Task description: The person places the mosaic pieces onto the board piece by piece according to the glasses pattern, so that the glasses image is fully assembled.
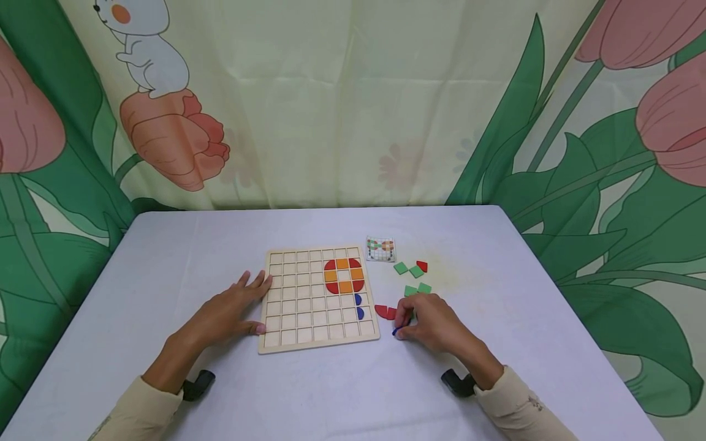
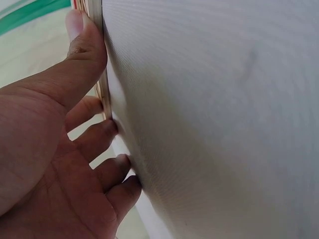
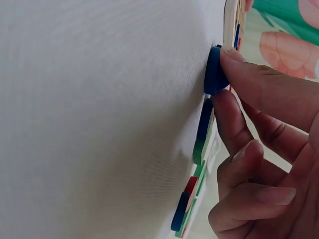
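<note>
A wooden grid board (image 1: 305, 300) lies on the table, with a ring of red and orange pieces (image 1: 344, 275) at its upper right and two blue pieces (image 1: 359, 307) below the ring. At the board's left edge rests my left hand (image 1: 226, 315), fingers spread; the left wrist view has the hand (image 2: 75, 129) with its thumb against the edge. Just right of the board, my right hand (image 1: 436, 321) pinches a blue piece (image 1: 398, 331) between thumb and finger. In the right wrist view, the hand (image 3: 269, 139) holds that blue piece (image 3: 214, 72) on its edge.
Red pieces (image 1: 385, 312) lie between the board and my right hand. Several green squares (image 1: 401, 268) and a red piece (image 1: 421, 266) are farther back. A small pattern card (image 1: 380, 249) sits by the board's upper right corner. More blue pieces (image 3: 180, 211) show in the right wrist view.
</note>
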Demonstrator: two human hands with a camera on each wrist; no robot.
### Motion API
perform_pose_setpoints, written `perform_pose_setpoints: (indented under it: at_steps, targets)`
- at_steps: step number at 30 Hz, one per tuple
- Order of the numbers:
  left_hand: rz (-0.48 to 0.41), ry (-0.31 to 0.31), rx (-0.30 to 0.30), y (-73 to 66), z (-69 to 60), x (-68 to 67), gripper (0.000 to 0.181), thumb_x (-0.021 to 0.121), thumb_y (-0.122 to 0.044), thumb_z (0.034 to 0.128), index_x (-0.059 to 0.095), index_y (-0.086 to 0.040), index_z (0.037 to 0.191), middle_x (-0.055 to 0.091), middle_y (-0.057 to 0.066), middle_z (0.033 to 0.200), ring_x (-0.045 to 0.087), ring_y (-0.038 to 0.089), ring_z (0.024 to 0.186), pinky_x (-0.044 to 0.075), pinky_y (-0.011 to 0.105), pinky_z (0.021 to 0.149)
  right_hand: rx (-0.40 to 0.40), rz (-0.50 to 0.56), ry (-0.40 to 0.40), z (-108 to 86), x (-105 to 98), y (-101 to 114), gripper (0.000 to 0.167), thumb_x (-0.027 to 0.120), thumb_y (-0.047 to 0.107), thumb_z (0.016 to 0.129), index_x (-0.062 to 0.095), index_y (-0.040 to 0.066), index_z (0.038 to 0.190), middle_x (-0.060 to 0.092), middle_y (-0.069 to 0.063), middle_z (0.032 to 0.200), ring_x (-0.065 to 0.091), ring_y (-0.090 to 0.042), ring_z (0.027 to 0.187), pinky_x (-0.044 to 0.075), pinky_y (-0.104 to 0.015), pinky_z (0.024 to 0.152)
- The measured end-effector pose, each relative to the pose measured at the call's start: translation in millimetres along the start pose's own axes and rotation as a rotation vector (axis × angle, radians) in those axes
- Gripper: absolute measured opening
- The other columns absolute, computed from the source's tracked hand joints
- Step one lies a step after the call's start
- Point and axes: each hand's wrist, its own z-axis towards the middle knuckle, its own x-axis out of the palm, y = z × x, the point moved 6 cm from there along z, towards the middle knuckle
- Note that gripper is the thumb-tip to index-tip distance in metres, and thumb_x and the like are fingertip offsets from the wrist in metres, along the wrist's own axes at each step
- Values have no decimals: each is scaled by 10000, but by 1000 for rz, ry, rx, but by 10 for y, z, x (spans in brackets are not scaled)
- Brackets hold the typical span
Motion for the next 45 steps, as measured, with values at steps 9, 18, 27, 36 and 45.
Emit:
perform_pose_setpoints:
  at_steps: [9, 18, 27, 36, 45]
  targets:
    - [1, 5, 3, -13, -6, 1, 1072, 903, -387, 784, 355, -107, 1662, 285, 183, 1733, 206, 560, 1591, 373, 757, 1147, -72, 49, 32, -28, -13, 7, 193, 867, 67, 876, 815, 242, 938, 629, 84, 765, 566, -123, 804, 474, -255, 692]
    - [12, -2, 12, -13, -7, 0, 1064, 899, -390, 790, 359, -101, 1660, 296, 189, 1729, 218, 567, 1584, 386, 757, 1136, -185, 147, 42, -30, 9, 147, 184, 810, 72, 912, 697, 210, 959, 639, 93, 797, 571, -147, 767, 474, -238, 652]
    - [5, -3, -1, -1, -8, 11, 1071, 902, -392, 785, 357, -109, 1662, 292, 183, 1732, 211, 563, 1588, 372, 764, 1142, -228, 177, 53, -15, 65, 283, 154, 795, 95, 935, 796, 214, 1032, 649, 113, 775, 567, -120, 747, 450, -211, 646]
    - [8, -10, 13, -13, -15, -9, 1062, 899, -386, 790, 359, -107, 1660, 292, 187, 1732, 219, 555, 1589, 377, 748, 1152, -247, 205, 44, 32, 117, 394, 134, 864, 169, 906, 778, 271, 912, 677, 140, 763, 579, -106, 706, 453, -209, 629]
    - [2, -20, 20, -8, -22, -14, 1046, 895, -390, 796, 370, -115, 1657, 298, 173, 1733, 225, 550, 1590, 385, 758, 1136, -244, 192, 63, 131, 229, 520, 136, 875, 163, 895, 780, 258, 919, 688, 157, 802, 604, -115, 758, 456, -210, 655]
